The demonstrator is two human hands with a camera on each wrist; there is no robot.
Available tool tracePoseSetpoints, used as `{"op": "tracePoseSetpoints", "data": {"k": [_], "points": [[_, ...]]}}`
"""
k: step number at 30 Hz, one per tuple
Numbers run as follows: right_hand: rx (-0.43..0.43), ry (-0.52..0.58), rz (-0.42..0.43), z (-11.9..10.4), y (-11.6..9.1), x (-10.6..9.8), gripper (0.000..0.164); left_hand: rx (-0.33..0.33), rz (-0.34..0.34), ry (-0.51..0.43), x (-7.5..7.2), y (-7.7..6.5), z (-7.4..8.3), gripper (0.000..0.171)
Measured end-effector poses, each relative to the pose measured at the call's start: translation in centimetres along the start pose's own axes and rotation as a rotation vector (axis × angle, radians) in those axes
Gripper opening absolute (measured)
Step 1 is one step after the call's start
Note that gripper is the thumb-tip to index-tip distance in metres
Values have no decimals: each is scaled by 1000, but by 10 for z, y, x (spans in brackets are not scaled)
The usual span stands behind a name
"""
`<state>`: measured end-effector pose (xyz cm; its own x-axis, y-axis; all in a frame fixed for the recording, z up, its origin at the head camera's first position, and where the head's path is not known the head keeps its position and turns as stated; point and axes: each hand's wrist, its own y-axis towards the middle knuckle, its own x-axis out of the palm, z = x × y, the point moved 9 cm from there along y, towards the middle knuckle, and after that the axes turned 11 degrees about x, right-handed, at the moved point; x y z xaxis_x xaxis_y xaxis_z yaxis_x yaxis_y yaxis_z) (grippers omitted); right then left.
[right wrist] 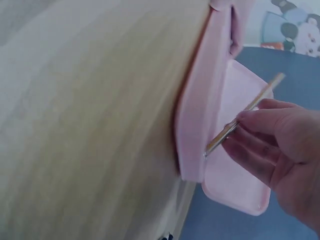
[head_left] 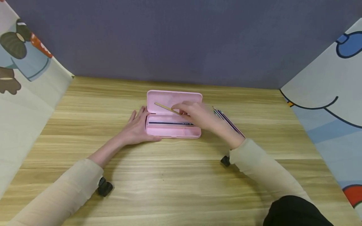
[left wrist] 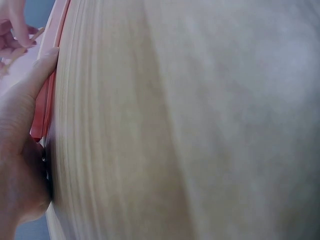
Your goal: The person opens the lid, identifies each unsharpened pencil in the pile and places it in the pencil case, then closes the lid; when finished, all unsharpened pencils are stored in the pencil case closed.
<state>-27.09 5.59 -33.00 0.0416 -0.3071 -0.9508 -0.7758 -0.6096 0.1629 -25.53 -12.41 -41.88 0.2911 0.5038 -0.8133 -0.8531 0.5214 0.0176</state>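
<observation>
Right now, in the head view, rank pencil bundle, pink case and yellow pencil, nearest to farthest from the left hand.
1. Pink case, touching the left hand.
2. Yellow pencil, held in the right hand.
3. Pencil bundle, right of the pink case.

Tabletop [head_left: 169,191]: pale yellow-brown wood grain with darker streaks running from side to side, extending beneath and around the left hand [head_left: 137,128] and the right hand [head_left: 193,113]. Back wall [head_left: 181,40]: plain, dark blue-grey, at the tabletop's far edge, beyond both hands. Left side panel [head_left: 28,110]: cream, printed with cartoon shapes in pale blue, brown and orange, outward of the left hand. Right side panel [head_left: 314,91]: white and pale blue, with bold black outlines, outward of the right hand. Soft shadows lie on the tabletop, nearer than the hands.
</observation>
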Motion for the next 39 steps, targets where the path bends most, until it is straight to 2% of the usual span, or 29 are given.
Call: {"op": "tracePoseSetpoints", "data": {"k": [6,11,15,20,23,28,31,33,36,39], "points": [[-15,-162,-32,-8,3,22,22,0,-4,1,0,0,-1,117],[-23,-226,-84,-9,1,33,25,0,-8,3,2,0,-1,118],[-21,-132,-80,-4,-4,27,32,11,-3,-6,2,1,1,117],[2,43,30,12,-24,-3,26,21,7,-11,2,1,2,115],[68,133,103,34,-42,-22,26,20,10,-13,2,1,3,114],[261,242,155,85,-82,-40,30,26,9,-15,2,1,4,115],[375,271,112,111,-105,-44,35,27,11,-9,0,0,4,115],[437,277,53,124,-116,-42,39,28,12,-6,-1,0,3,115],[489,271,-22,135,-127,-39,45,29,14,-5,-3,-1,3,115],[505,253,-63,141,-135,-35,47,23,10,-3,-3,-2,3,115]]}}
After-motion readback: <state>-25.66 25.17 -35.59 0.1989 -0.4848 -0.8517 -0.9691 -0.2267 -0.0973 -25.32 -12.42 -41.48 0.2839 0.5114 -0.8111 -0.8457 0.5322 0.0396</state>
